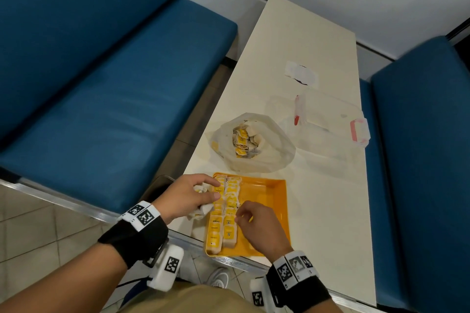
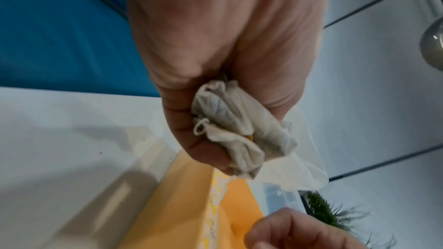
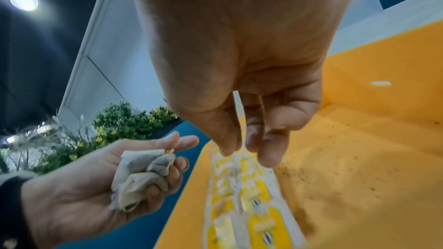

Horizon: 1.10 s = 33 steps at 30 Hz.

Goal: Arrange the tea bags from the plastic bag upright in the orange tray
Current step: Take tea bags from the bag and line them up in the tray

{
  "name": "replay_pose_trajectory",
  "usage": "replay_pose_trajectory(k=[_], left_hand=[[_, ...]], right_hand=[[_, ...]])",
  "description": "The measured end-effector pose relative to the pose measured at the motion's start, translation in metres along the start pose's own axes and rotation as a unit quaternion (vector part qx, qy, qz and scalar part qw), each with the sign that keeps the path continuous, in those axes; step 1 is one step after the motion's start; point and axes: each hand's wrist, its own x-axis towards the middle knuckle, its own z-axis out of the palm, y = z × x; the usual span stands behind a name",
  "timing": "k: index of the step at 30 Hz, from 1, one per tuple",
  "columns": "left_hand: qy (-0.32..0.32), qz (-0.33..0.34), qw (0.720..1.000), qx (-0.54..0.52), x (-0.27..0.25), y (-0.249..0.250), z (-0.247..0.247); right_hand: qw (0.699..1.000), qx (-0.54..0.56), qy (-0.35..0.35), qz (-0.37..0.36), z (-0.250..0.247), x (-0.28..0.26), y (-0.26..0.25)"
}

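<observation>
The orange tray (image 1: pixel 269 193) sits at the near left corner of the table. Two rows of yellow-tagged tea bags (image 1: pixel 225 213) stand upright along its left wall. My left hand (image 1: pixel 211 189) hovers at the tray's left edge and grips a crumpled bunch of tea bags (image 2: pixel 235 130), also seen in the right wrist view (image 3: pixel 139 173). My right hand (image 3: pixel 239 153) reaches down over the second row, fingertips (image 3: pixel 225 150) touching the tags, nothing visibly pinched. Behind the tray, the open plastic bag (image 1: pixel 277 150) holds several more tea bags (image 1: pixel 245 141).
A clear plastic container with red clips (image 1: pixel 330 122) stands right of the bag, and a white wrapper (image 1: pixel 301 75) lies farther back. Blue benches (image 1: pixel 101 109) flank the cream table (image 1: pixel 325 211). The tray's right half (image 3: pixel 359 139) holds only tea dust.
</observation>
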Motion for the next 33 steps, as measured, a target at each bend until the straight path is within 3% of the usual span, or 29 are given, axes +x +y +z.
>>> replay_pose_trajectory(k=[6, 10, 16, 21, 27, 33], left_hand=[[0.003, -0.087, 0.98, -0.178, 0.0, 0.013, 0.003], [-0.031, -0.119, 0.954, -0.274, -0.002, 0.017, 0.006], [-0.056, -0.178, 0.933, -0.308, -0.005, 0.024, 0.008], [-0.102, -0.175, 0.92, -0.334, -0.007, 0.023, 0.007], [-0.122, -0.155, 0.907, -0.372, -0.009, 0.025, 0.006], [-0.117, -0.097, 0.903, -0.402, -0.011, 0.023, 0.005]], right_hand=[[0.98, 0.164, 0.024, -0.112, -0.021, -0.004, -0.03], [0.967, 0.167, 0.004, -0.191, -0.023, -0.004, -0.044], [0.967, 0.14, -0.01, -0.214, -0.018, 0.003, -0.05], [0.969, 0.163, 0.052, -0.18, -0.018, 0.005, -0.048], [0.962, 0.244, 0.082, -0.086, -0.025, 0.01, -0.047], [0.916, 0.394, 0.075, 0.005, -0.031, 0.016, -0.042]])
